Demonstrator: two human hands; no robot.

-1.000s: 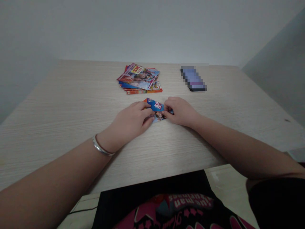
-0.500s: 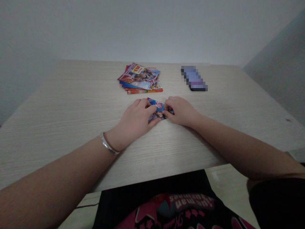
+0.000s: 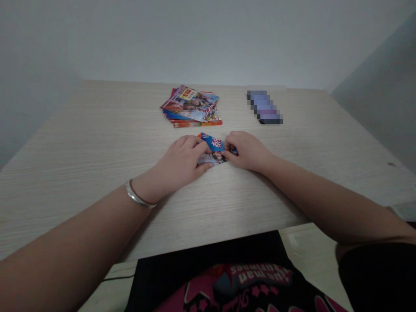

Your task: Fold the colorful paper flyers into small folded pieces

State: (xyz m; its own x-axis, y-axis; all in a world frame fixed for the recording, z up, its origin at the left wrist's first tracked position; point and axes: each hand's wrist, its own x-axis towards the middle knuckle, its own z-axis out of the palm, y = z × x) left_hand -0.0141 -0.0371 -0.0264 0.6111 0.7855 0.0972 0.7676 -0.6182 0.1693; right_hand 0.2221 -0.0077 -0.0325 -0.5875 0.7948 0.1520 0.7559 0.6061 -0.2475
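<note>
A folded, colourful printed leaflet [image 3: 213, 144] lies on the table between my two hands. Its upper part is blue with red-and-white lettering, and a lower strip shows printed pictures. My left hand [image 3: 185, 158] grips its left side, the thumb along the lower edge and the fingers on top. At the right end, my right hand [image 3: 245, 149] pinches it with bent fingers, covering that corner. A silver bangle [image 3: 138, 195] circles my left wrist.
Beyond my hands, a fanned stack of colourful leaflets [image 3: 191, 108] lies on the pale wooden table [image 3: 107, 130]. To its right is a pixelated phone [image 3: 264, 106]. A wall [image 3: 208, 39] rises behind the table's far edge.
My left hand has slid a little to the left along the leaflet, so more of its printed surface shows. My right hand stays in place at the right end.
</note>
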